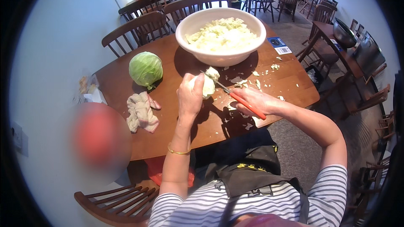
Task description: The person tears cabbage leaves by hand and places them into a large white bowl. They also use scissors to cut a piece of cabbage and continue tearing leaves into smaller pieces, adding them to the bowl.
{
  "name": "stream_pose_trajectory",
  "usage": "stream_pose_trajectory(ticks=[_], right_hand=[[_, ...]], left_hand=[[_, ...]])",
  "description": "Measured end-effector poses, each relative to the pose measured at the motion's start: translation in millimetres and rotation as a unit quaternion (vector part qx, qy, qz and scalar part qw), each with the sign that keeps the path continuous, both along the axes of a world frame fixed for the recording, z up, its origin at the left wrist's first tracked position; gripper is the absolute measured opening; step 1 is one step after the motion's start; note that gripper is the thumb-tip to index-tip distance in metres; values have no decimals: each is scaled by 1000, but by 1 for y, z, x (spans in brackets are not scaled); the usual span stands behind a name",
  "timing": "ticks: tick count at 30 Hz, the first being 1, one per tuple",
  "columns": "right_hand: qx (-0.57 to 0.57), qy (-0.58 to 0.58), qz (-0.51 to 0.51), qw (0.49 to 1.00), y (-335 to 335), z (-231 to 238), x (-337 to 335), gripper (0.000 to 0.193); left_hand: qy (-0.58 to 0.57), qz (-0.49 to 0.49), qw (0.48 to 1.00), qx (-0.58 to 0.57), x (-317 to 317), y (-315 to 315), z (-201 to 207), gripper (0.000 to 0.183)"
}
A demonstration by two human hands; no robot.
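The left hand point(190, 96) is closed around a cabbage piece point(209, 85), held above the table point(168, 134). The right hand point(252, 101) grips a red-handled knife point(235, 97); its blade meets the piece just right of the left fingers. Scraps point(256, 80) lie on the brown wooden surface beyond the right fingers. A white bowl point(219, 54) of chopped cabbage stands beyond both hands. Left of the left fingers lie a whole cabbage point(145, 69) and a cloth point(142, 112). Wooden chairs point(139, 29) and further tables fill the room.

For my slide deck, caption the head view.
Left hand holds cabbage piece; right hand cuts with red-handled knife.
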State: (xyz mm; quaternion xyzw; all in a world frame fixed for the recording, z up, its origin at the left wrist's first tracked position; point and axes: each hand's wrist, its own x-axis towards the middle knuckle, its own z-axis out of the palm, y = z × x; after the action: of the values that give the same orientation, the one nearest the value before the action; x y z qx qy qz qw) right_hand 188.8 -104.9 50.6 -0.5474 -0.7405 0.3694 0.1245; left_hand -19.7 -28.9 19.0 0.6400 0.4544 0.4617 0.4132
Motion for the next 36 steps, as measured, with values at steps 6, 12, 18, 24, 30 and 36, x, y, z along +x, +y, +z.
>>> stream_pose_trajectory(ticks=[6, 12, 18, 24, 30, 36], right_hand=[[-116, 171, 31, 978, 20, -7, -17, 30], [-223, 196, -35, 954, 25, -11, 8, 40], [-190, 225, 16, 955, 7, -16, 26, 41], [-138, 172, -23, 975, -28, 2, 40, 45], [91, 26, -53, 994, -56, 5, 53, 46], [170, -90, -92, 977, -66, 5, 43, 46]], left_hand=[[-3, -39, 999, 24, 4, 4, -9, 32], [-300, -153, 912, -235, -39, 14, -2, 45], [-419, -148, 836, -324, -35, 20, -17, 53], [-415, -293, 795, -333, -31, 33, -21, 48], [-428, -221, 792, -377, -2, 37, -13, 50], [-445, -267, 756, -399, 14, 38, -14, 52]])
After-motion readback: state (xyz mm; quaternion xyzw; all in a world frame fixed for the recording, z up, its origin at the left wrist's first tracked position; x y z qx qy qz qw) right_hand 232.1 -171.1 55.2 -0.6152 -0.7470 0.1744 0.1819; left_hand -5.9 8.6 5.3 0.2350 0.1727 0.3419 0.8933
